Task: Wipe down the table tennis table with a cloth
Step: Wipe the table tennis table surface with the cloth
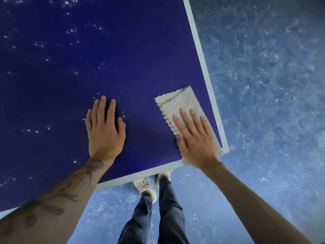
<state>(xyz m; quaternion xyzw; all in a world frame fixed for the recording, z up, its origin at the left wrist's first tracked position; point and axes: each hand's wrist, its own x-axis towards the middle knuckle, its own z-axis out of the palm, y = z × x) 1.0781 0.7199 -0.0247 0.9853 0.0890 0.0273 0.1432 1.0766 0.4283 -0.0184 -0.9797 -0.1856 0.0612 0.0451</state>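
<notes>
The cloth lay flat in the near right corner of the blue surface, under the right hand. That hand's fingers were straight and slightly spread, pressing down on the cloth rather than curling round it. The cloth's long axis ran away from the person and a little leftward, roughly parallel to the white border line along the right edge. Its far end reached past the fingertips, and its near end poked out below the wrist at the corner. Its right side was just beside or touching that line. The left hand was well apart to the left, palm down on the bare surface with its fingers extended and holding nothing, seemingly as a brace. Almost all the uncovered surface stretched away to the left and ahead of the cloth, scattered with bright specks that could be dust or glints. The next stroke would therefore probably have to travel leftward or forward out of the corner, and the right hand alone was placed to drive it.
</notes>
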